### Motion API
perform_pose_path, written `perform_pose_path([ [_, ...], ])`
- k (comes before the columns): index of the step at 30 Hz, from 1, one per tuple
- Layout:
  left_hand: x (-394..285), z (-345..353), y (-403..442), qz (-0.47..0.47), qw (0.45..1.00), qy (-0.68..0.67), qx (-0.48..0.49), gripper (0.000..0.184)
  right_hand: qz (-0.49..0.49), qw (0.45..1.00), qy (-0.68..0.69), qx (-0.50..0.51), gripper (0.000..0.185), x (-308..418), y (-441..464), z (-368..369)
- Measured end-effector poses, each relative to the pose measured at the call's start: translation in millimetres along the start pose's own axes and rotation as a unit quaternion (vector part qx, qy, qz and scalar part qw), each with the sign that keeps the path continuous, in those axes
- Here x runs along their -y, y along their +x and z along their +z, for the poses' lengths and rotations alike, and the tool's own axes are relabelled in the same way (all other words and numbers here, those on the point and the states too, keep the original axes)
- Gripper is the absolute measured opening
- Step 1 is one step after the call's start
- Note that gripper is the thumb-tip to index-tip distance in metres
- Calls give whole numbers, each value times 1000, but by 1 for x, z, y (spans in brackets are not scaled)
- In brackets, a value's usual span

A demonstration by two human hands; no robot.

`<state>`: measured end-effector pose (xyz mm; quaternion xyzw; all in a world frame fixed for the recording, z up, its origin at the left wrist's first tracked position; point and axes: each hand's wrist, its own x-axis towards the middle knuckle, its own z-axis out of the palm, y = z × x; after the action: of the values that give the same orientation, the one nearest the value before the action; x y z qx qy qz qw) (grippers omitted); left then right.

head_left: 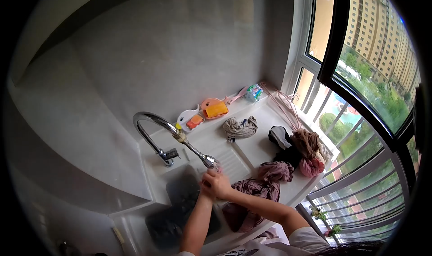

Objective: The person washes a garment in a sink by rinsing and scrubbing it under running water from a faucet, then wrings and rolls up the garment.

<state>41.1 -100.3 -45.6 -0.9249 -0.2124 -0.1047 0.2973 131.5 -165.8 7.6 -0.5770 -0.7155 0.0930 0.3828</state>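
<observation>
head view: looks down on a white sink counter by a window, with two bare hands brought together beneath the tap.
brush: a pale-bristled brush (pixel 118 234) lies at the lower left, well apart from the hands.
tap: the curved chrome faucet (pixel 155 116) slants its nozzle (pixel 210 161) right above the hands; whether water runs is hard to tell.
basin: the dark-looking basin (pixel 162 229) lies below and left; wrists best stay over it, so drips fall inside.
soap dishes: a white fish dish (pixel 181 119) and an orange fish dish (pixel 206 104) stand by the wall, each with a bar.
left hand: the left hand (pixel 206 190) is pressed against the other, partly covered; i cannot tell whether anything is pinched inside.
right hand: the right hand (pixel 219 184) folds over the left, fingers together; an even, unhurried pressure should serve well.
washboard: the ridged slope (pixel 234 162) is just beside the hands.
grey cloth: a bunched grey cloth (pixel 240 128) sits behind the ridges.
mauve cloth: the mauve cloth (pixel 261 188) lies crumpled beside the right forearm, partly behind it; a raised elbow would avoid dragging it.
far right: black, brown and pink garments (pixel 308 143) form a heap, best left out of splash range.
</observation>
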Motion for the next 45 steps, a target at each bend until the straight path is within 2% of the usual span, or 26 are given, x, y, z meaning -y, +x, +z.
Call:
perform_pose_path([
  [1, -7, -5, 10, 199, 924, 325, -18, 38, 58, 998, -1, -38, 22, -15, 8, 3],
  [2, -19, -7, 23, 369, 710, 599, -34, 38, 114, 991, -6, -74, 23, -38, 19, 7],
  [3, -30, -9, 37, 486, 389, 781, -50, 37, 183, 978, 0, -98, 21, -59, 28, 8],
  [4, -39, -8, 41, 532, 10, 844, -65, 37, 229, 967, -8, -116, 18, -65, 31, 11],
  [6, -40, 37, 26, 514, 17, 855, -70, 35, 190, 971, 38, -140, 17, -54, 18, 20],
  [8, -50, 102, 14, 184, 131, 970, 89, 33, 48, 986, 37, -153, 20, -20, 4, 22],
  [10, -48, 95, 9, 263, 110, 955, 83, 33, -27, 998, 42, -39, 18, -1, 2, 8],
  [12, -44, 83, 11, 335, 86, 935, 75, 32, -18, 996, 73, -49, 17, -45, 15, 24],
  [13, -37, 67, 20, 369, 74, 924, 72, 32, 63, 990, 72, -104, 15, -64, 26, 25],
  [14, -21, -10, 46, 504, 85, 859, 27, 27, 164, 979, 67, -104, 16, -73, 36, 18],
  [16, -28, -2, 46, 482, 59, 874, 27, 24, 193, 968, 61, -150, 20, -71, 33, 14],
  [19, -48, 105, 12, 180, 18, 974, 136, 23, -32, 986, 109, -125, 20, -17, 2, 13],
  [20, -51, 105, 14, 170, 45, 973, 152, 23, -63, 994, 91, -9, 19, -6, -6, 11],
  [22, -52, 103, 20, 149, 95, 966, 187, 23, -125, 985, 117, -30, 19, -31, 4, 16],
  [23, -55, 99, 16, 145, 121, 961, 204, 23, -47, 993, 106, -37, 19, -46, 11, 18],
  [25, -34, -8, 36, 498, 64, 859, 96, 24, 112, 984, 77, -117, 20, -72, 28, 21],
  [26, -38, 0, 37, 514, 65, 852, 77, 27, 174, 972, 77, -139, 20, -76, 34, 16],
  [28, -37, 67, 19, 456, 43, 888, 53, 29, 157, 971, 105, -148, 18, -54, 18, 23],
  [29, -41, 68, 23, 452, 46, 889, 51, 29, 79, 979, 111, -151, 17, -32, 9, 21],
  [33, -50, 64, 21, 50, 319, 912, 254, 22, -108, 986, 114, -58, 16, -20, 0, 18],
  [35, -43, 71, 9, 259, 131, 943, 163, 20, 4, 995, 80, -59, 16, -60, 16, 19],
  [36, -36, 15, 30, 496, 74, 859, 99, 21, 68, 994, 54, -69, 15, -80, 22, 25],
  [39, -40, 29, 26, 511, 50, 856, 54, 25, 81, 990, 57, -103, 15, -63, 9, 20],
  [40, -42, 51, 12, 326, -45, 932, 152, 29, 11, 988, 77, -134, 17, -38, 4, 16],
  [42, -61, 74, -14, 138, -132, 952, 238, 33, -130, 990, 53, -32, 16, -4, -7, 1],
  [45, -45, 35, 14, 328, -20, 935, 130, 34, -38, 994, 80, -62, 20, -52, 6, 25],
])
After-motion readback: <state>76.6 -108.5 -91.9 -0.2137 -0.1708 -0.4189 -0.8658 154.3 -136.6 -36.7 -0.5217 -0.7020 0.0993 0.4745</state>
